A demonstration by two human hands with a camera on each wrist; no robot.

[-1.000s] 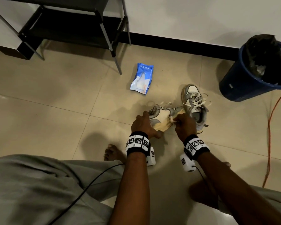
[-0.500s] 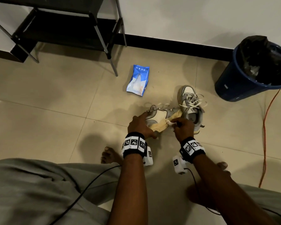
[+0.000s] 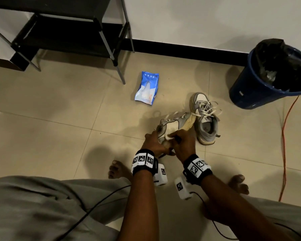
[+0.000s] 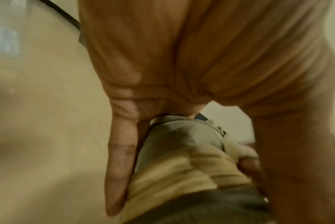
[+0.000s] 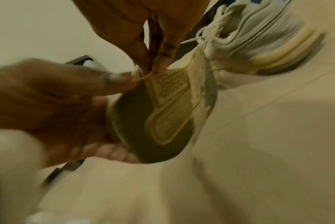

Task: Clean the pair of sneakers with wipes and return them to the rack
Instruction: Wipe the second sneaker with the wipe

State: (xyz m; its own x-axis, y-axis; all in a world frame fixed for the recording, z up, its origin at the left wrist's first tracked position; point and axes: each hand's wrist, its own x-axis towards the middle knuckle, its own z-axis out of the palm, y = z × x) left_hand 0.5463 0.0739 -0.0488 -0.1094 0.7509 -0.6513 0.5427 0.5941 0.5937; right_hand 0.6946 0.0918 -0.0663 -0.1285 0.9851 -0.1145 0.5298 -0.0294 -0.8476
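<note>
Head view: left hand grips sneaker, right hand seemingly pinches wipe; bin holds black liner.

Perhaps a wipe, hidden between both hands; bin at two o'clock cut off; wrist views blurred.

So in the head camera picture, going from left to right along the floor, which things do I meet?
Black rack → blue pack of wipes → sneaker held in the hands → second sneaker on the floor → blue bin → orange cable.
</note>
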